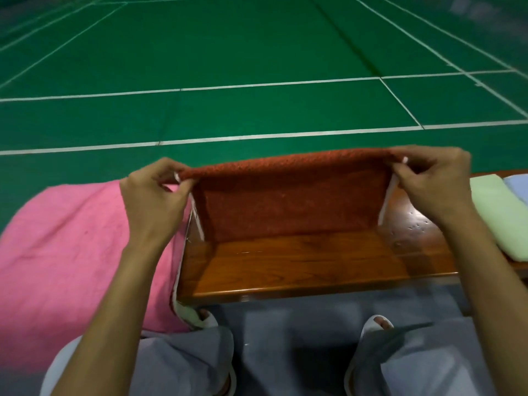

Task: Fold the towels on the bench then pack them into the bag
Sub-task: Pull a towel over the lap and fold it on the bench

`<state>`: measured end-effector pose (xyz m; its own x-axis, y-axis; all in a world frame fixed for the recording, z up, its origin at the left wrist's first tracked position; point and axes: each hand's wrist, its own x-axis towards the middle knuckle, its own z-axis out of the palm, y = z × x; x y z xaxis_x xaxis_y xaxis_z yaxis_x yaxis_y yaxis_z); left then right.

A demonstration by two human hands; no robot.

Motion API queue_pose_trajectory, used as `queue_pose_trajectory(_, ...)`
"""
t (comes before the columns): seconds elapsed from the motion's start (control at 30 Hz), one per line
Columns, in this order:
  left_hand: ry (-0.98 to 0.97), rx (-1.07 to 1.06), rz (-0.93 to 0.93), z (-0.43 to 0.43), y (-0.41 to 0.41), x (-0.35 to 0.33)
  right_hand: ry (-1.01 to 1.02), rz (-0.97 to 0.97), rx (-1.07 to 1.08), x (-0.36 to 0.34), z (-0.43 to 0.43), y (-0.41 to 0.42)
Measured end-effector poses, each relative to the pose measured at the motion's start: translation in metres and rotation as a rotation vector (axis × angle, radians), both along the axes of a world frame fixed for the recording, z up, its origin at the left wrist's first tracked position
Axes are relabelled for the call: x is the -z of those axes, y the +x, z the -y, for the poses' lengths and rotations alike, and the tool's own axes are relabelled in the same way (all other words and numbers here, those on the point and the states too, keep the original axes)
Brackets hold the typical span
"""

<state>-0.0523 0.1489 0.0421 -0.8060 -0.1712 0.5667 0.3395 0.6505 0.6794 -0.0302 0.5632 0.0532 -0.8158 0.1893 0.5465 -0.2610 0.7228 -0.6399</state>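
A rust-red towel (288,207) hung doubled at the centre of the frame, its fold line stretched taut at the top and its lower edge meeting the wooden bench (300,267). The left hand (154,192) pinched the towel's upper left corner between thumb and curled fingers, and the right hand (431,181) pinched the upper right corner in the same way, white hems showing at both grips. The fold on this towel appeared to be under way rather than complete, since the cloth was held upright and not yet laid flat.

At the right edge of the frame a green towel (497,212) lay folded on the bench with a pale blue towel (517,187) just beside it, so two pieces looked finished. At the left a pink towel (71,238) lay spread and rumpled over the bench end, apparently awaiting its turn. No bag appeared anywhere in view, so packing seemed not to have begun. A green court floor (257,52) with white lines filled the upper half, and grey trousers and pale slippers (374,324) showed along the bottom
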Motion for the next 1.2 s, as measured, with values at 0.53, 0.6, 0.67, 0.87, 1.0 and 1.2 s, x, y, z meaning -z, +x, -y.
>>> queue_pose_trajectory(0.53, -0.558, 0.516, 0.637, 0.011, 0.029, 0.053, 0.063, 0.839, -0.370, 0.059, -0.033, 0.028)
queue_pose_trajectory(0.6, -0.647, 0.553, 0.787, 0.013, 0.030, 0.054, 0.139, 0.980, -0.381, 0.066, -0.038, 0.030)
queue_pose_trajectory(0.67, -0.731, 0.564, 0.919, 0.015, 0.030, 0.048, 0.170, 1.090, -0.393, 0.065, -0.042, 0.031)
queue_pose_trajectory(0.87, -0.616, 0.333, 0.689, -0.008, 0.030, 0.045, 0.403, 0.677, -0.010, 0.054, -0.015, 0.021)
queue_pose_trajectory(1.0, -0.595, 0.269, 0.246, -0.078, 0.034, 0.073, 0.535, 0.461, -0.075, 0.081, 0.077, 0.018)
queue_pose_trajectory(1.2, -0.760, 0.274, 0.498, -0.104, 0.030, 0.122, 0.690, 0.595, -0.191, 0.128, 0.115, 0.016)
